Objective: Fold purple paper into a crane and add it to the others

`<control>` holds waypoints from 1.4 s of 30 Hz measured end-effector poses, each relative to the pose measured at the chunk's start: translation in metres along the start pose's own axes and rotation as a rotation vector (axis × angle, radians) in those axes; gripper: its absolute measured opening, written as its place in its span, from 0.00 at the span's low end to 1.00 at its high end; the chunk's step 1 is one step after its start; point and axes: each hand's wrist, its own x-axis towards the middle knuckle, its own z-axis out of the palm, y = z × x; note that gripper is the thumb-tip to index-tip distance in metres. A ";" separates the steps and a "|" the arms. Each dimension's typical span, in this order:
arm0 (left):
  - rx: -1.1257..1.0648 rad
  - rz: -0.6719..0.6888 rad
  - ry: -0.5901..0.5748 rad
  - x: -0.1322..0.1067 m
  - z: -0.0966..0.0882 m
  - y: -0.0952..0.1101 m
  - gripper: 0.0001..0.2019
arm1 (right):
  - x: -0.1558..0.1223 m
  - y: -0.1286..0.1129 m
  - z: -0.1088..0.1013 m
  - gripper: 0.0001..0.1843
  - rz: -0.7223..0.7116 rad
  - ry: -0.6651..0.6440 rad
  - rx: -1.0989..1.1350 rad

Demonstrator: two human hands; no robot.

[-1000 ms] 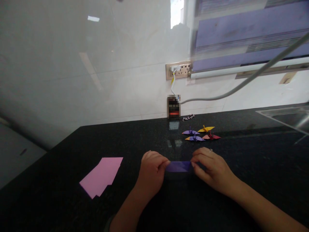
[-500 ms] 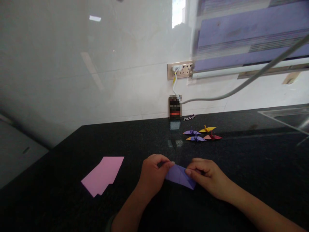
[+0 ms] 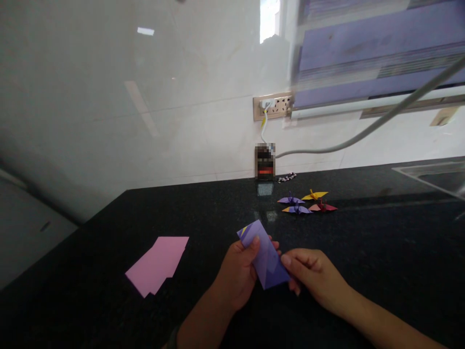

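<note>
A folded sheet of purple origami paper (image 3: 267,261), with a yellow stripe near its upper left corner, is raised in front of me at a slant. My left hand (image 3: 242,271) grips it from the left, thumb on the front face and fingers behind. My right hand (image 3: 314,274) pinches its lower right corner between thumb and fingers. Beyond the hands stand folded paper cranes: two purple ones (image 3: 297,209), a yellow one (image 3: 315,195) and a red one (image 3: 323,207).
Pink paper sheets (image 3: 160,264) lie stacked unevenly on the black countertop (image 3: 203,213) at the left. By the wall, a dark box (image 3: 265,162) connects to cables and a wall socket (image 3: 272,105). A small beaded string (image 3: 287,178) lies beside it. A sink edge (image 3: 428,179) shows at the right.
The purple paper has been turned from lying nearly sideways to a steeper slant, its top lifted. My left hand has shifted its grip, thumb now on the paper's face; my right still pinches it.
</note>
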 end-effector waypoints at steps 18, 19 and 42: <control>-0.087 -0.085 -0.035 0.001 0.001 0.001 0.12 | -0.003 -0.005 -0.016 0.13 -0.706 0.032 -0.699; -0.084 -0.077 -0.039 0.001 0.001 0.001 0.12 | -0.004 -0.007 -0.015 0.11 -0.678 0.035 -0.661; 0.228 0.082 -0.183 -0.001 -0.002 -0.013 0.12 | -0.004 -0.006 0.001 0.16 -0.116 0.186 -0.334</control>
